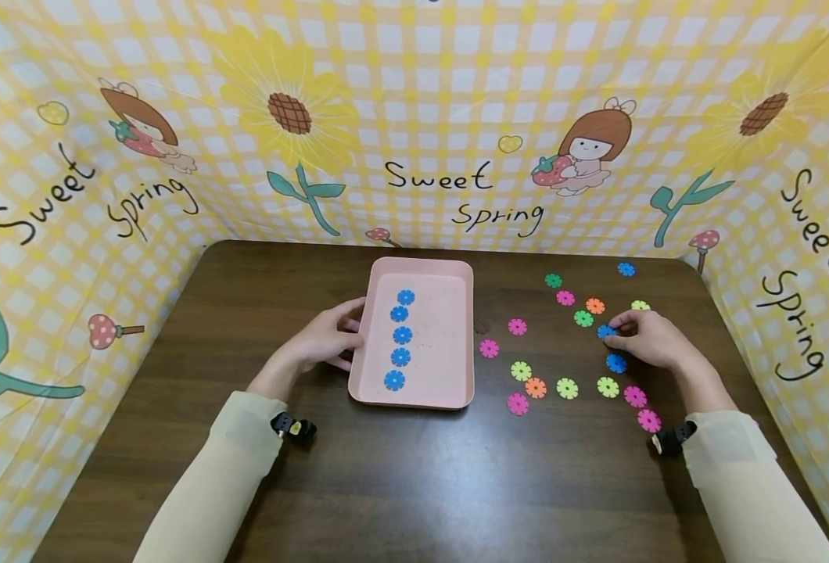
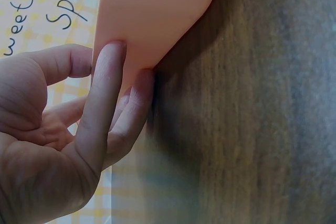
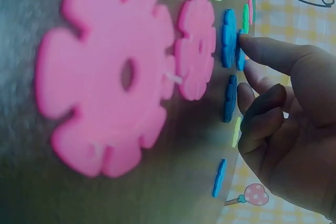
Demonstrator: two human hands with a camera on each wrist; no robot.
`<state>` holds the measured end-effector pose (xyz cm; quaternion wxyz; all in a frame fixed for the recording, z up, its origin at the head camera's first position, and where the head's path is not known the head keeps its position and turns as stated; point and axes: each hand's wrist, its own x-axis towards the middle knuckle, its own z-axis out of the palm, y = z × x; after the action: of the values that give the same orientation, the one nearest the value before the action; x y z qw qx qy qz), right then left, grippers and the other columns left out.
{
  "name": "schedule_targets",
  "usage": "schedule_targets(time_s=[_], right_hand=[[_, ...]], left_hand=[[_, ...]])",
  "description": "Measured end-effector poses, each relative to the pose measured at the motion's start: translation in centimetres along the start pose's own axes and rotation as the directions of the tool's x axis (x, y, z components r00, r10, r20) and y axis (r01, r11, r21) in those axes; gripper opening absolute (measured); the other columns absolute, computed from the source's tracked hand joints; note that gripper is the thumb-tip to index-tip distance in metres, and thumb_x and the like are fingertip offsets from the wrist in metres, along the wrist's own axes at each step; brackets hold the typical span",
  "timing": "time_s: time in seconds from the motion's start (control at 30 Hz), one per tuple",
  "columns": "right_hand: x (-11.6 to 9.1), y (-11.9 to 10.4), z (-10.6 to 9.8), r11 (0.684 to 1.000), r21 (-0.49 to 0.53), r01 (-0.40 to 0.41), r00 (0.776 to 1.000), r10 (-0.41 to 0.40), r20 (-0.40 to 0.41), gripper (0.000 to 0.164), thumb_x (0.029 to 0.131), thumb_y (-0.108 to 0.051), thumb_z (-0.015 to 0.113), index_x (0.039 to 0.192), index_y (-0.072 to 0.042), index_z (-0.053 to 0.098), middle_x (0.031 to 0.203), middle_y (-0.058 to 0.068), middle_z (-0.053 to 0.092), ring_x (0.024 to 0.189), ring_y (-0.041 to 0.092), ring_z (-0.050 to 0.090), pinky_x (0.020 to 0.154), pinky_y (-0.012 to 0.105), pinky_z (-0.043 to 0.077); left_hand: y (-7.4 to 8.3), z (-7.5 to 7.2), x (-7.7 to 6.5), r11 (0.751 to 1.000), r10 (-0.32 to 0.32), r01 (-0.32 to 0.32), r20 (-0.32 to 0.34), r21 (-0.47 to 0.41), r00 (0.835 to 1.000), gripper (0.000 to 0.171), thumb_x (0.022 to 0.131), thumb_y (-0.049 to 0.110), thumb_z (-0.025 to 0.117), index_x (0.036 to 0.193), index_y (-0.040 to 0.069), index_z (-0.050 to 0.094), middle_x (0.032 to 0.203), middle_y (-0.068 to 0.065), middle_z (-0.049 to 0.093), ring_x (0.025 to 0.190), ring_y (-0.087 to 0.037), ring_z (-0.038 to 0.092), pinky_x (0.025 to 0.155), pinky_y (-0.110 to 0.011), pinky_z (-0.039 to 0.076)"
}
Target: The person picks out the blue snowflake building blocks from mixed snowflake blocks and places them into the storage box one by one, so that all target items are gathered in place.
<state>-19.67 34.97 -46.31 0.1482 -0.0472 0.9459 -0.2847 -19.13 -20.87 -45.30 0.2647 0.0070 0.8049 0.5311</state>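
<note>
A pink tray [image 1: 439, 336] lies on the table, with several blue snowflake discs [image 1: 400, 357] in a column on its left half. My left hand [image 1: 323, 336] grips the tray's left side; in the left wrist view, its fingertips [image 2: 113, 56] rest against the outer wall. On the right, my right hand [image 1: 647, 338] pinches a blue snowflake disc [image 1: 605, 331] between thumb and finger, close to the tabletop. Just below it lies another blue disc [image 1: 616, 363]. Pink discs [image 3: 107, 74] loom large in the right wrist view.
Loose green, orange, pink and yellow-green discs [image 1: 567, 389] are scattered right of the tray. A blue disc [image 1: 626, 269] lies near the table's back edge. Checked yellow cloth [image 1: 428, 102] walls the table [image 1: 414, 485] at the back and sides.
</note>
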Motion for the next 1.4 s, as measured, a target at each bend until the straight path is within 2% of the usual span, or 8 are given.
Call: schedule_targets(time_s=[0.3,0.43,0.63,0.83,0.9,1.0,1.2,1.4], right_hand=[[-0.2,-0.6,0.1,1.000,0.013,0.026,0.999,-0.026,-0.022,0.029,0.101,-0.021,0.068,0.119,0.001,0.062,0.102,0.013,0.070,0.089,0.029,0.062,0.077,0.040,0.049],[-0.5,-0.8,0.3,0.998,0.013,0.063,0.996,-0.062,-0.064,0.021,0.104,-0.017,0.063,0.118,-0.002,0.066,0.108,0.018,0.072,0.095,0.033,0.065,0.079,0.043,0.052],[-0.8,-1.7,0.6,0.991,0.055,0.119,0.986,-0.111,-0.128,0.023,0.105,-0.018,0.062,0.120,-0.003,0.071,0.120,0.022,0.069,0.110,0.039,0.064,0.090,0.052,0.052],[-0.8,-4.1,0.9,0.977,0.093,0.190,0.976,-0.179,-0.121,0.022,0.103,-0.018,0.065,0.119,-0.005,0.072,0.114,0.016,0.071,0.102,0.032,0.068,0.083,0.037,0.055],[-0.6,-5.0,1.2,0.974,0.100,0.206,0.975,-0.195,-0.107,0.020,0.103,-0.018,0.066,0.119,-0.007,0.072,0.110,0.013,0.071,0.086,0.028,0.066,0.071,0.030,0.053],[-0.2,-6.5,1.9,0.963,0.117,0.242,0.969,-0.232,-0.088,0.018,0.102,-0.019,0.068,0.117,-0.011,0.073,0.107,0.009,0.070,0.070,0.023,0.056,0.060,0.030,0.047],[0.3,-9.9,3.9,0.920,0.202,0.335,0.942,-0.332,-0.046,0.015,0.101,-0.015,0.069,0.114,-0.013,0.075,0.107,0.005,0.071,0.083,0.021,0.061,0.071,0.030,0.054],[0.4,-13.5,6.5,0.876,0.289,0.387,0.912,-0.410,0.023,0.014,0.100,-0.016,0.070,0.112,-0.017,0.076,0.105,0.003,0.070,0.062,0.017,0.053,0.058,0.030,0.049]], left_hand=[[0.0,0.0,0.1,1.000,-0.009,0.009,0.006,-0.004,1.000,0.082,0.096,0.004,0.063,0.167,0.020,0.024,0.137,-0.027,0.047,0.108,-0.036,0.066,0.071,-0.047,0.064],[0.0,0.0,0.2,1.000,-0.010,0.010,0.005,-0.002,1.000,0.082,0.096,0.003,0.063,0.167,0.020,0.024,0.137,-0.027,0.048,0.108,-0.037,0.065,0.071,-0.047,0.064],[-0.3,0.0,0.4,1.000,-0.012,0.012,0.001,0.003,1.000,0.083,0.095,0.003,0.063,0.166,0.021,0.024,0.137,-0.027,0.048,0.108,-0.037,0.065,0.071,-0.047,0.064],[-0.3,0.0,0.3,1.000,-0.010,0.010,0.000,-0.002,1.000,0.083,0.095,0.004,0.063,0.167,0.021,0.024,0.137,-0.027,0.048,0.107,-0.036,0.066,0.071,-0.047,0.064],[-0.2,0.0,0.3,1.000,-0.010,0.010,-0.002,-0.001,1.000,0.083,0.095,0.003,0.063,0.166,0.020,0.024,0.136,-0.027,0.048,0.106,-0.036,0.066,0.071,-0.047,0.064],[-0.2,0.0,0.2,1.000,-0.007,0.007,-0.002,-0.002,1.000,0.083,0.095,0.003,0.063,0.166,0.020,0.024,0.136,-0.027,0.048,0.106,-0.036,0.066,0.070,-0.047,0.064],[-0.3,-0.1,0.3,1.000,0.002,-0.002,0.002,-0.008,1.000,0.082,0.096,0.003,0.063,0.167,0.019,0.024,0.135,-0.028,0.047,0.105,-0.037,0.066,0.071,-0.047,0.064],[-0.4,-0.1,0.2,1.000,-0.002,0.002,0.001,-0.002,1.000,0.082,0.096,0.004,0.063,0.167,0.020,0.024,0.136,-0.027,0.047,0.106,-0.037,0.066,0.071,-0.047,0.064]])
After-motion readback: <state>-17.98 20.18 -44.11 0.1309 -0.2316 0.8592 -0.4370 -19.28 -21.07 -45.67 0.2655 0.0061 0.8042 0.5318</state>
